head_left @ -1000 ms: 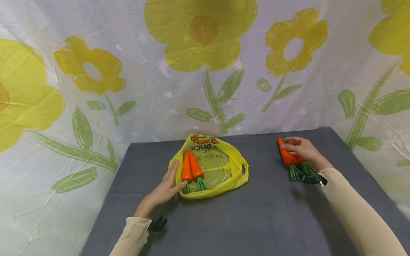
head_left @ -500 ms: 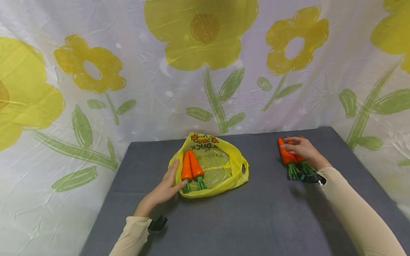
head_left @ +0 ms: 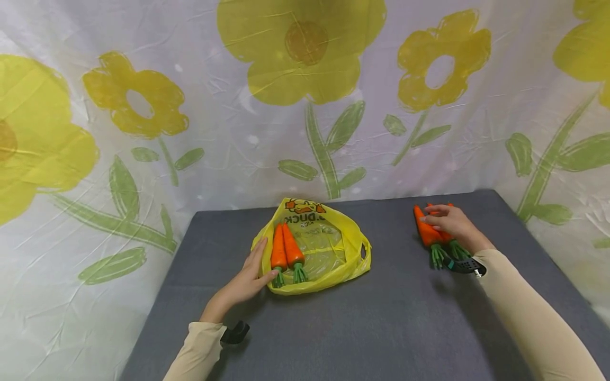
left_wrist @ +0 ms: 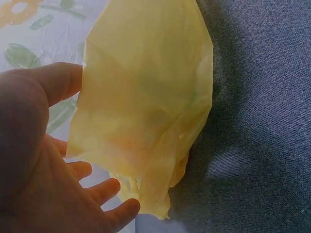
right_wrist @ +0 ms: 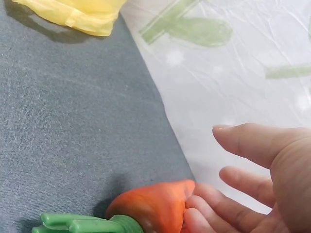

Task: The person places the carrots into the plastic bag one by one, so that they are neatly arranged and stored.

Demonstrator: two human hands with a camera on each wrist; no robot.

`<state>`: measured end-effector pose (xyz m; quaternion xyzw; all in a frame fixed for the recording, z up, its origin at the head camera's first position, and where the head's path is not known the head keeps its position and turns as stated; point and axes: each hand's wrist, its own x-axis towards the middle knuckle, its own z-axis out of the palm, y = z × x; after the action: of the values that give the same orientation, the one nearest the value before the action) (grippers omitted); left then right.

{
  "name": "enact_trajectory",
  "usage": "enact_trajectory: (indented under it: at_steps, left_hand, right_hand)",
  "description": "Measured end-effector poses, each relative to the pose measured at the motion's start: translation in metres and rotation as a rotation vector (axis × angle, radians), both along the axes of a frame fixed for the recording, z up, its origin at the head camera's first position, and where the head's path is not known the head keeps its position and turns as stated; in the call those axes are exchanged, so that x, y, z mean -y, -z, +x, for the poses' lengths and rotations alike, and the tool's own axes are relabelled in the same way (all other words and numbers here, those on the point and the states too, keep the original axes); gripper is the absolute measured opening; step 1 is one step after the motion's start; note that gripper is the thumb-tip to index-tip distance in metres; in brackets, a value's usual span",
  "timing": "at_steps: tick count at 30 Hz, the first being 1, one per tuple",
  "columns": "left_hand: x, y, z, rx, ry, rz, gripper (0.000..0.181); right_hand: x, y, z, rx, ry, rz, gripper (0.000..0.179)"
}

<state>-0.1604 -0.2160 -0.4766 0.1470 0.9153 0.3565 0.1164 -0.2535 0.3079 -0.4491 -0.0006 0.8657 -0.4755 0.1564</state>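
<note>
A yellow plastic bag [head_left: 353, 254] lies on the table with its mouth spread open. Inside it, at the left, two orange carrots [head_left: 292, 251] with green tops lie side by side. My left hand [head_left: 242, 284] rests along the bag's left rim, fingers spread and thumb over the edge near a green top; part of the thumb is behind the plastic in the left wrist view. Over at the right, my right hand [head_left: 452, 223] rests over more carrots [head_left: 424, 230], partly covering them. In the right wrist view its fingers touch one carrot [right_wrist: 153, 204], the thumb lifted away.
The dark grey table [head_left: 343, 338] ends at the back against a white cloth [head_left: 229, 132] printed with yellow flowers. A stretch of table separates the bag from the right-hand carrots. Dark bands [head_left: 235, 333] sit at both wrists.
</note>
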Motion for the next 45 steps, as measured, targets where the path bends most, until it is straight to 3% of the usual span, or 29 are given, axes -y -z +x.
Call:
enact_trajectory:
  at_steps: [13, 28, 39, 45]
  left_hand:
    - [-0.001, 0.000, 0.001, 0.031, -0.003, 0.006, 0.091]
    - [0.000, 0.000, 0.002, 0.023, -0.004, -0.006, 0.091]
    - [0.000, -0.001, 0.002, 0.025, -0.006, -0.010, 0.090]
    - [0.000, -0.001, 0.002, 0.025, -0.004, -0.010, 0.090]
  right_hand:
    - [0.005, 0.000, 0.005, 0.008, 0.000, 0.031, 0.067]
    - [0.009, 0.008, 0.006, 0.007, -0.083, 0.122, 0.068]
    - [0.014, 0.015, 0.004, -0.074, -0.160, 0.184, 0.053]
    - [0.017, 0.020, 0.004, -0.087, -0.132, 0.198, 0.054]
